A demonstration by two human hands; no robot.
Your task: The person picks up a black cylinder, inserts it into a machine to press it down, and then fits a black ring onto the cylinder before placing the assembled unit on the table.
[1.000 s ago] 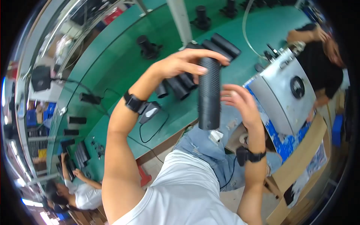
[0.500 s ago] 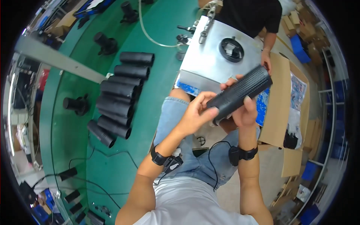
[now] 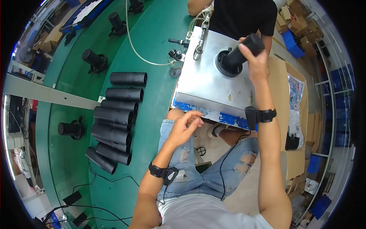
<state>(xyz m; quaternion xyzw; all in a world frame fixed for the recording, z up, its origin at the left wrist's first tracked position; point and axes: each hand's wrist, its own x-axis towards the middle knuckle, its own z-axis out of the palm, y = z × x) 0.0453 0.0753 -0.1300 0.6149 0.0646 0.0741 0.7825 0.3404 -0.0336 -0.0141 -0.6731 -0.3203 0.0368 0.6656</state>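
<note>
The right-hand fingers point(image 3: 247, 52) wrap a matte black cylinder point(image 3: 251, 43) toward one o'clock, over the smooth metal box point(image 3: 198, 80) with its ring point(image 3: 230, 73); the left-hand fingers point(image 3: 195, 114), earlier gripping a textured tube, curl loosely, empty.

Roughly 8 loose tubes point(image 3: 112, 115), 2 wristbands point(image 3: 266, 115), 1 metal box point(image 3: 202, 82).

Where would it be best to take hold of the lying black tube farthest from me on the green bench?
Probably around the right end of the black tube, coming from the right with the left hand: the tube lies on its side, that end points toward the metal box, and its round body looks easy to wrap.
</note>
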